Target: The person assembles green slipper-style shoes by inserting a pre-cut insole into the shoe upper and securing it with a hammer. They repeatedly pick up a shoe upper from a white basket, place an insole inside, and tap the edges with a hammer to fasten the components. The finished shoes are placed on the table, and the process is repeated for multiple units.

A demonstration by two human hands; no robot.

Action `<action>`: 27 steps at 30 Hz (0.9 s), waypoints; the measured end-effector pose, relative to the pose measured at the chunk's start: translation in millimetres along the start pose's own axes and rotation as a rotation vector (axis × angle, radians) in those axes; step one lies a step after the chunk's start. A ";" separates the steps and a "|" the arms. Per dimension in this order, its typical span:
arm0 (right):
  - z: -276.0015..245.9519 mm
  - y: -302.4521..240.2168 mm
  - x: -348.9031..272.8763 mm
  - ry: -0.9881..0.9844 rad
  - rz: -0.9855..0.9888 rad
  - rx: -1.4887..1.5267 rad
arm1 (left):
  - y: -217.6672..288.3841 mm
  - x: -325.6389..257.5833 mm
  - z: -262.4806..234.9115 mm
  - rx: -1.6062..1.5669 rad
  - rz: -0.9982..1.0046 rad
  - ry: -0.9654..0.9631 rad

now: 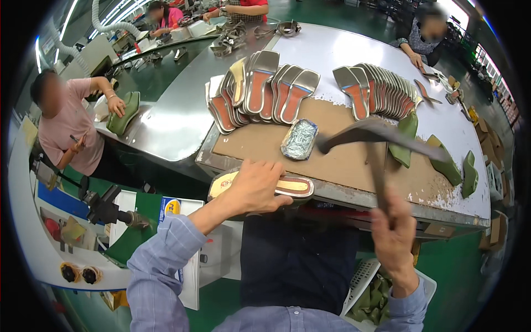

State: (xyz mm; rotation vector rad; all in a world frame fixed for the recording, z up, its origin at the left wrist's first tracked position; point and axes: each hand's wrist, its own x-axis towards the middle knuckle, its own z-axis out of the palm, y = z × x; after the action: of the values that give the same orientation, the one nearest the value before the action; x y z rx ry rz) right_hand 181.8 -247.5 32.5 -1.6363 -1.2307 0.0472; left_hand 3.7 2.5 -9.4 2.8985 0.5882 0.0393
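Observation:
My left hand [255, 189] is closed over the middle of a shoe [298, 187], which lies sole side up at the table's front edge. Its underside is pale with a brown border. Raised to the right of the shoe, my right hand [394, 229] grips the wooden handle of a shoemaker's hammer [377, 174]. The long curved head is smeared by motion above the table. A small tray of nails [300, 141] sits just beyond my left hand. Three green shoe uppers [406, 138] lie to the right, partly behind the hammer.
Insole boards stand in two rows, left [257, 91] and right [376, 91], on brown cardboard [243, 146]. A white basket [359, 282] of green pieces is below right. One person [77, 110] handles a green shoe at left; others work farther back. A machine [110, 207] stands front left.

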 end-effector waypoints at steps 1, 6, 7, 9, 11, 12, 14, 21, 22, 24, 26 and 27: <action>2.8 6.9 -7.6 -0.001 0.010 0.072 | 2.9 2.9 -3.3 0.005 0.006 -0.006; 25.0 26.4 -13.1 -0.300 0.005 -0.146 | 3.0 11.9 -4.6 -0.045 0.001 -0.037; 21.5 24.2 -4.1 -0.337 0.036 -0.182 | 1.5 6.7 -3.2 -0.043 -0.005 -0.023; 21.2 33.4 -2.2 -0.299 0.006 -0.303 | -2.0 0.4 -0.2 0.001 0.027 0.026; 19.1 57.1 3.0 -0.250 -0.005 -0.551 | 4.5 10.7 10.6 0.023 0.073 -0.087; 17.6 72.8 6.3 -0.214 -0.010 -0.671 | 9.0 18.9 12.6 0.037 0.098 -0.144; 13.4 112.7 4.8 -0.271 0.094 -0.868 | 19.4 27.7 -7.6 0.026 0.095 -0.242; -0.7 149.4 16.9 0.110 -0.017 -0.702 | -166.8 -42.7 -116.9 -0.974 -0.179 0.577; -10.3 159.5 22.3 0.211 0.064 -0.674 | -204.3 -53.6 -110.1 -1.351 -0.238 0.798; -29.7 176.7 41.3 0.322 0.266 -0.596 | -269.3 -83.1 -86.7 -1.195 -0.371 1.290; -38.0 193.2 69.6 0.392 0.400 -0.585 | -315.4 -100.0 -43.6 -0.783 -0.473 1.360; -36.7 208.4 86.3 0.399 0.444 -0.578 | -349.8 -116.9 -10.5 -0.625 -0.671 1.364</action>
State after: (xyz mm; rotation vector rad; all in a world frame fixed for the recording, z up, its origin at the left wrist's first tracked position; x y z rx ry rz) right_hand 384.9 -196.5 -59.1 -2.2607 -0.5803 -0.3733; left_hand -239.0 275.4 -62.4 1.5826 1.3258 1.7434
